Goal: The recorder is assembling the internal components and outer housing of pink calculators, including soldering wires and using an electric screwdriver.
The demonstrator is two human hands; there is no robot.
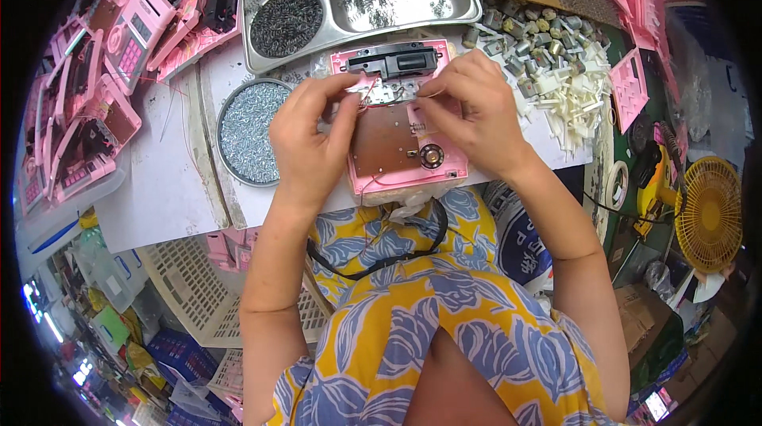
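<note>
White worktop (163, 180), yellow fan (709, 214), pink casing (434, 131)

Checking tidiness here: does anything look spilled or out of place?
Possibly: white plastic parts and silver cylinders sprawl in a loose heap right of the right hand, without a visible container, whereas the small silvery pieces sit in a round dish.

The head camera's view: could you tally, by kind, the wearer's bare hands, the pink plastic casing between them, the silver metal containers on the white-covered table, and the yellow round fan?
Bare hands, the left hand and the right hand: 2
Pink plastic casing: 1
Silver metal containers, a compartmented tray and a round dish: 2
Yellow round fan: 1
Total: 6
</note>
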